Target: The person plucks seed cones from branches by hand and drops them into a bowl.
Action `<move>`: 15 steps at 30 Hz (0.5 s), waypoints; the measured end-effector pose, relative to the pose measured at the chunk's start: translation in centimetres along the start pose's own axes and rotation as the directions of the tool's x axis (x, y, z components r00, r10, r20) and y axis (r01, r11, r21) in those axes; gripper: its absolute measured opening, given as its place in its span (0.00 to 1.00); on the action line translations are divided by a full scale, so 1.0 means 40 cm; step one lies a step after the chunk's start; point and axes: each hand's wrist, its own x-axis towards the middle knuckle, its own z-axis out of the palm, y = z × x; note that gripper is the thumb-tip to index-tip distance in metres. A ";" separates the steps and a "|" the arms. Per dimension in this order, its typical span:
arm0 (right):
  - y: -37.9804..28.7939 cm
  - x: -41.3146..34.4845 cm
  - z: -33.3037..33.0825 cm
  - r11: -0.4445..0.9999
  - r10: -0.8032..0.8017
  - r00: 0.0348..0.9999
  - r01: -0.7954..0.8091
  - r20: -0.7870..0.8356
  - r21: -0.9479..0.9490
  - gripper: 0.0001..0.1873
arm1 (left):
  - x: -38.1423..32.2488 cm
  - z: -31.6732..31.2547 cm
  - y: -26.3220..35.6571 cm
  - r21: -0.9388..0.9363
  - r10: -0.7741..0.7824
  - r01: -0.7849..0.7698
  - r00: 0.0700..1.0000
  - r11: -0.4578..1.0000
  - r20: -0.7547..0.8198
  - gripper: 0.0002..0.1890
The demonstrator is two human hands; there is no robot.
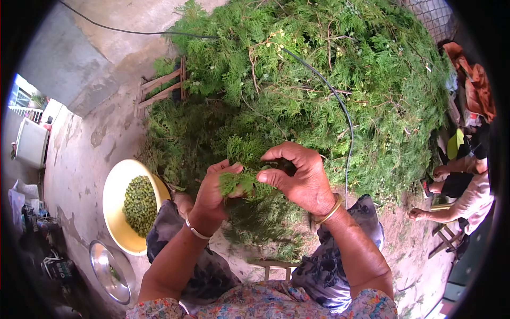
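Note:
A sprig of flat, scaly conifer foliage, like arborvitae (244, 149), is pinched between the thumb and fingers of my left hand (213, 191). On its right side, my right hand (305, 179) curves in with thumb and forefinger apart at the greenery. A small pale green bit, perhaps a cone, shows near those fingertips; whether they touch it is unclear. Beyond both hands rises a large heap of cut conifer branches (382, 79). To the left, a yellow plastic basin (115, 207) holds many small green cones (139, 207).
A steel bowl (95, 259) with a little greenery stands below the basin. A black cable (338, 95) crosses the heap. Wooden slats (161, 83) border its left side. Another person (466, 195) sits at the right, near a wooden stool (448, 239). Concrete floor (83, 171) extends left.

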 end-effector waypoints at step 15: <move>0.038 0.005 0.013 0.867 0.296 0.955 -0.253 -0.035 0.429 0.08 | -0.021 0.038 0.001 0.214 0.084 -0.115 0.985 0.970 0.149 0.04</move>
